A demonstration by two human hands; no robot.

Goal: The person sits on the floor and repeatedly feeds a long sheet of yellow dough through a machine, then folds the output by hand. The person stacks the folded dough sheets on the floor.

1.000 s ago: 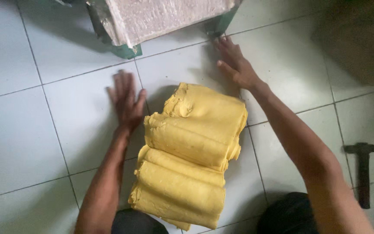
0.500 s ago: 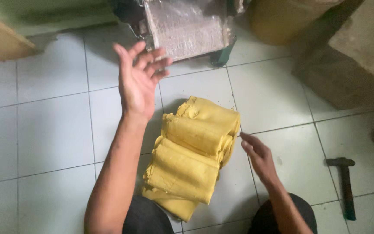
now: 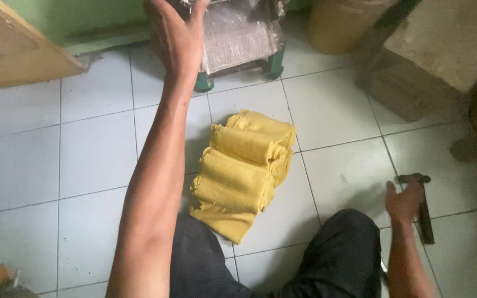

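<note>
Since half a second ago we have lifted our left hand [image 3: 176, 38] from above the tiles up to the grey plastic-wrapped block [image 3: 238, 33] on the green-footed stand, and our right hand [image 3: 404, 200] has swung away from the yellow stack to the hammer [image 3: 423, 207].

Going from the left: a wooden board [image 3: 12, 49] leans in the upper corner above the white tiled floor [image 3: 84, 165]. Our left forearm stretches up the frame, the hand open with fingers spread against the front edge of the wrapped block; it seems to touch rather than grip. In the middle, the stack of folded yellow sheets [image 3: 244, 171] lies on the tiles in front of our dark-clothed knees, with neither hand on it. It looks neatly rolled and piled, so we judge the folding done and the stack set aside for now. Further right, our right hand hovers loosely open over the hammer's head, fingers curved down; whether it touches yet we cannot tell. A tan bucket [image 3: 338, 25] and brown sacks [image 3: 448, 44] stand behind.
</note>
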